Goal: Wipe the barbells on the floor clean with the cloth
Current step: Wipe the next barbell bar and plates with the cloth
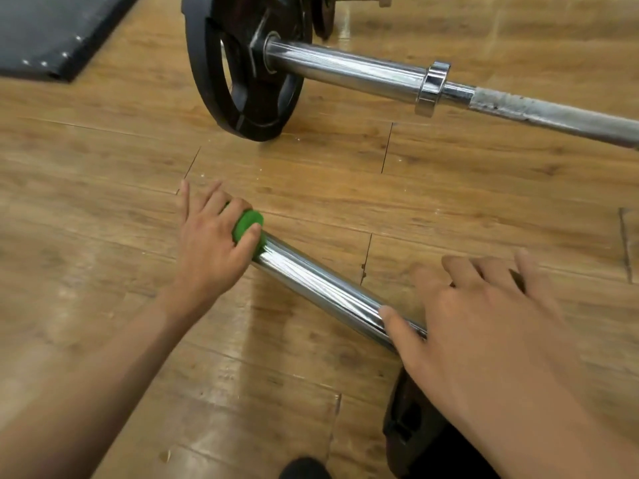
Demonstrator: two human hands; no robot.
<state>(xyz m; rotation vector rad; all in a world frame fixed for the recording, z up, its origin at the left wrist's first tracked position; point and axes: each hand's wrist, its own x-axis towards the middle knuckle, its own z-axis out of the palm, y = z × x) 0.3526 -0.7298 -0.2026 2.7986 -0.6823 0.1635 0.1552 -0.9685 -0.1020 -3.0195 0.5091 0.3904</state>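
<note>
A chrome barbell sleeve (321,288) lies on the wooden floor, running from centre left down to the lower right. My left hand (211,243) grips its green end cap (247,224), thumb on the bar and outer fingers spread. My right hand (484,326) rests over the sleeve's lower end with fingers apart, above a black plate (408,420). A second barbell (349,69) lies further away with a black weight plate (242,63), a chrome collar (434,86) and a dull, marked shaft (553,114). No cloth is visible.
A black floor mat (52,32) lies at the top left. Another dark plate edge (323,15) sits behind the far barbell. A dark shoe tip (304,470) shows at the bottom edge. Bare wooden floor (449,188) separates the two barbells.
</note>
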